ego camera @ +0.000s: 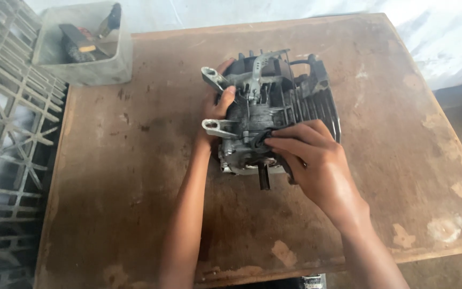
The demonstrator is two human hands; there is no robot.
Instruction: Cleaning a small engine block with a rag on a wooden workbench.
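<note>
A small grey engine block (282, 104) with cooling fins, mounting lugs and a short dark shaft at its near end lies on a worn brown wooden table (135, 160). My left hand (217, 107) grips its left side between the two silver lugs, thumb on top. My right hand (314, 160) rests on the near right part of the block, fingers pressed on a dark piece by the shaft. Whether those fingers hold a separate small part is hidden.
A grey plastic tub (89, 45) with tools inside stands at the table's far left corner. A grey plastic lattice crate (6, 134) lies left of the table. Pale sheeting covers the ground beyond the far edge.
</note>
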